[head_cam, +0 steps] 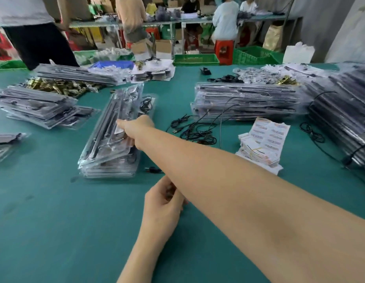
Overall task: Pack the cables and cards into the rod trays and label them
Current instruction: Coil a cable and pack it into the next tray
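A stack of clear plastic rod trays point(108, 152) lies on the green table left of centre, and its top tray point(120, 111) is tilted up at the far end. My right hand point(134, 129) reaches across and grips the right edge of that top tray, with a small white label by the thumb. My left hand point(163, 203) rests near the table under my right forearm, its fingers curled; what it holds I cannot tell. Loose black cables point(194, 129) lie right of the stack. A pile of printed cards point(263, 139) sits further right.
More tray stacks stand at centre right point(245, 101), far right point(345, 119) and left point(36, 107). Gold metal parts point(61, 86) lie at the back left. Green crates point(196, 59) and several people are behind the table.
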`<action>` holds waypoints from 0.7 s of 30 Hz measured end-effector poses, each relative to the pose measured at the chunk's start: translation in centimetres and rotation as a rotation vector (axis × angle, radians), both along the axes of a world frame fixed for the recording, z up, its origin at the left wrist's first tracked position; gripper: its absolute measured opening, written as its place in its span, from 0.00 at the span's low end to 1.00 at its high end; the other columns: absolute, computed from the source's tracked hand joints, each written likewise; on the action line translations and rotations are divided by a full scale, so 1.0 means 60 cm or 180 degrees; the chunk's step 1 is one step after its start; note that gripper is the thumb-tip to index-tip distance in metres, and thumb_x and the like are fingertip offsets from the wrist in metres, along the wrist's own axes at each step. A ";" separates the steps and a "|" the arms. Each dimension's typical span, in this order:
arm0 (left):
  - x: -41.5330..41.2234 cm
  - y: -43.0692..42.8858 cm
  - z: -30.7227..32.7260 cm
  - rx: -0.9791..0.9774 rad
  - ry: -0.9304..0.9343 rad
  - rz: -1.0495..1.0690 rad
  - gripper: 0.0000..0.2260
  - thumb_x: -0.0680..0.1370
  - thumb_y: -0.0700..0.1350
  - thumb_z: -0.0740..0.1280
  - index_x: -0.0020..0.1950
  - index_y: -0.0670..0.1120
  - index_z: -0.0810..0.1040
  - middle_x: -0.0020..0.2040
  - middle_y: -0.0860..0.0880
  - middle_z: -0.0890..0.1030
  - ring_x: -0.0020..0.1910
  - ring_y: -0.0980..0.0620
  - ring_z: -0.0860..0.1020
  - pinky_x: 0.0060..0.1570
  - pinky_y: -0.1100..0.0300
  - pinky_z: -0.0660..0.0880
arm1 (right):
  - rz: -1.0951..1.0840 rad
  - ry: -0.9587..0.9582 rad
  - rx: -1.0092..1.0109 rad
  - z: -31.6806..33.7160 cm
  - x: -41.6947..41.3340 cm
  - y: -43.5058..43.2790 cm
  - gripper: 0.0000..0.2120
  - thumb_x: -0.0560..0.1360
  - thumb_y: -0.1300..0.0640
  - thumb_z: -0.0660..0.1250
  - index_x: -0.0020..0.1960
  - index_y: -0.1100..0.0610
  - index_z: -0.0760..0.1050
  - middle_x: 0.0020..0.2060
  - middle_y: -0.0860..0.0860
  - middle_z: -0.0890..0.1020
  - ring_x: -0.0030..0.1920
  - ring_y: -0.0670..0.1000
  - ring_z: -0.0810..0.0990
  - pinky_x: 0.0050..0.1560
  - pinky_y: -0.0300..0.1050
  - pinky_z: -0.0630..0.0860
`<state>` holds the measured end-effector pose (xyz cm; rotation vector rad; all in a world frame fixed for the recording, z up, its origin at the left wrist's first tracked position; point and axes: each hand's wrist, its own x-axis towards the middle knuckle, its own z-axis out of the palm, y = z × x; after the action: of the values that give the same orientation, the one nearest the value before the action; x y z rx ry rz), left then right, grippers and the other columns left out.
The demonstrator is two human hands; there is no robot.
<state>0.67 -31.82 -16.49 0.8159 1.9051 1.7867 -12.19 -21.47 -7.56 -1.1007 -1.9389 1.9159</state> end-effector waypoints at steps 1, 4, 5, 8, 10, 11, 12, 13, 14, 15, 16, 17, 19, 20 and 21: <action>-0.001 0.000 0.000 -0.0018 0.0013 0.0003 0.18 0.78 0.32 0.64 0.36 0.54 0.78 0.31 0.48 0.79 0.31 0.56 0.73 0.32 0.62 0.70 | -0.0010 0.0006 0.0145 -0.001 -0.002 0.001 0.15 0.78 0.52 0.73 0.47 0.65 0.75 0.36 0.53 0.76 0.27 0.48 0.68 0.27 0.40 0.69; 0.000 0.001 0.004 -0.0051 0.0036 -0.0023 0.13 0.76 0.40 0.64 0.36 0.56 0.77 0.31 0.52 0.77 0.30 0.56 0.73 0.32 0.61 0.69 | -0.0022 0.0224 0.0276 0.005 0.000 0.002 0.22 0.78 0.53 0.73 0.65 0.66 0.74 0.56 0.57 0.81 0.30 0.48 0.69 0.30 0.40 0.70; 0.000 0.000 0.005 -0.0048 0.0044 -0.0040 0.11 0.75 0.41 0.64 0.38 0.55 0.79 0.32 0.51 0.79 0.31 0.55 0.74 0.32 0.61 0.71 | -0.0002 0.0283 0.0228 0.005 0.004 0.005 0.25 0.78 0.53 0.73 0.68 0.66 0.72 0.61 0.58 0.80 0.33 0.49 0.73 0.31 0.38 0.71; 0.001 0.001 0.006 -0.0082 0.0136 -0.0044 0.10 0.80 0.38 0.66 0.46 0.53 0.82 0.38 0.49 0.84 0.33 0.55 0.78 0.34 0.63 0.74 | -0.0074 0.0402 -0.0104 -0.004 0.017 0.022 0.27 0.78 0.53 0.73 0.70 0.65 0.70 0.69 0.58 0.75 0.61 0.59 0.78 0.48 0.44 0.69; 0.001 0.002 0.006 -0.0126 0.0165 -0.0024 0.09 0.80 0.38 0.67 0.46 0.52 0.82 0.38 0.50 0.84 0.33 0.55 0.78 0.35 0.64 0.74 | -0.0176 0.0428 -0.0200 -0.008 0.028 0.034 0.27 0.78 0.52 0.73 0.69 0.65 0.70 0.70 0.58 0.74 0.67 0.60 0.74 0.52 0.49 0.67; 0.002 0.002 0.006 -0.0154 0.0181 -0.0021 0.10 0.80 0.39 0.67 0.46 0.52 0.82 0.37 0.50 0.83 0.33 0.55 0.78 0.35 0.64 0.73 | -0.0204 0.0421 -0.0185 -0.011 0.031 0.039 0.26 0.78 0.52 0.73 0.69 0.65 0.70 0.70 0.58 0.74 0.67 0.60 0.74 0.53 0.49 0.67; 0.002 0.002 0.006 -0.0187 0.0202 -0.0025 0.10 0.80 0.39 0.66 0.45 0.53 0.82 0.37 0.51 0.83 0.34 0.54 0.78 0.35 0.64 0.73 | -0.0203 0.0402 -0.0133 -0.014 0.034 0.043 0.25 0.78 0.52 0.73 0.68 0.66 0.70 0.69 0.58 0.74 0.64 0.59 0.74 0.52 0.49 0.68; 0.002 0.001 0.005 -0.0220 0.0217 -0.0031 0.10 0.80 0.39 0.66 0.45 0.53 0.82 0.37 0.51 0.83 0.34 0.54 0.78 0.36 0.64 0.73 | -0.0173 0.0351 -0.0024 -0.018 0.036 0.046 0.24 0.79 0.53 0.72 0.67 0.66 0.71 0.67 0.58 0.75 0.60 0.58 0.75 0.51 0.48 0.69; 0.001 0.001 0.004 -0.0241 0.0228 -0.0040 0.10 0.80 0.39 0.66 0.45 0.53 0.81 0.37 0.51 0.83 0.34 0.54 0.78 0.36 0.65 0.73 | -0.0122 0.0281 0.0131 -0.021 0.037 0.048 0.22 0.80 0.52 0.71 0.66 0.66 0.71 0.66 0.58 0.76 0.56 0.57 0.75 0.49 0.48 0.70; 0.001 0.000 0.004 -0.0250 0.0233 -0.0054 0.10 0.80 0.39 0.66 0.45 0.53 0.81 0.38 0.51 0.83 0.34 0.54 0.78 0.36 0.65 0.73 | -0.0055 0.0201 0.0307 -0.022 0.037 0.049 0.21 0.80 0.52 0.70 0.64 0.66 0.72 0.65 0.58 0.77 0.53 0.55 0.77 0.48 0.48 0.71; 0.001 0.000 0.004 -0.0250 0.0229 -0.0070 0.10 0.80 0.40 0.66 0.46 0.54 0.82 0.38 0.51 0.83 0.34 0.55 0.78 0.35 0.65 0.73 | 0.0028 0.0107 0.0484 -0.022 0.034 0.049 0.20 0.81 0.50 0.69 0.63 0.66 0.74 0.65 0.59 0.77 0.52 0.55 0.78 0.48 0.48 0.73; 0.001 0.000 0.004 -0.0239 0.0211 -0.0086 0.09 0.80 0.40 0.66 0.47 0.54 0.82 0.39 0.51 0.84 0.34 0.55 0.78 0.35 0.64 0.73 | 0.0114 0.0003 0.0616 -0.022 0.030 0.049 0.20 0.81 0.49 0.67 0.63 0.64 0.75 0.66 0.59 0.76 0.52 0.55 0.79 0.50 0.49 0.75; 0.002 0.001 0.004 -0.0203 0.0141 -0.0107 0.08 0.78 0.44 0.66 0.48 0.55 0.82 0.41 0.50 0.84 0.35 0.55 0.78 0.35 0.65 0.73 | 0.0221 -0.0222 0.0771 -0.021 0.023 0.045 0.22 0.82 0.45 0.65 0.64 0.62 0.75 0.70 0.60 0.70 0.52 0.56 0.75 0.53 0.49 0.75; 0.002 0.002 0.004 -0.0191 0.0118 -0.0114 0.07 0.77 0.46 0.65 0.48 0.56 0.82 0.41 0.51 0.85 0.35 0.55 0.78 0.35 0.65 0.73 | 0.0272 -0.0324 0.0798 -0.022 0.020 0.043 0.22 0.82 0.44 0.64 0.63 0.62 0.74 0.70 0.60 0.69 0.53 0.56 0.74 0.55 0.49 0.76; 0.002 0.002 0.004 -0.0186 0.0113 -0.0131 0.08 0.76 0.47 0.64 0.48 0.56 0.82 0.41 0.51 0.85 0.35 0.55 0.78 0.34 0.66 0.73 | 0.0316 -0.0382 0.0792 -0.027 0.016 0.042 0.21 0.82 0.43 0.63 0.60 0.62 0.75 0.67 0.60 0.71 0.52 0.56 0.75 0.54 0.49 0.77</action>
<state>0.77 -31.69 -16.26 0.8654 1.9394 1.6949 -11.21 -18.93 -9.16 -1.0873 -2.2627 1.6288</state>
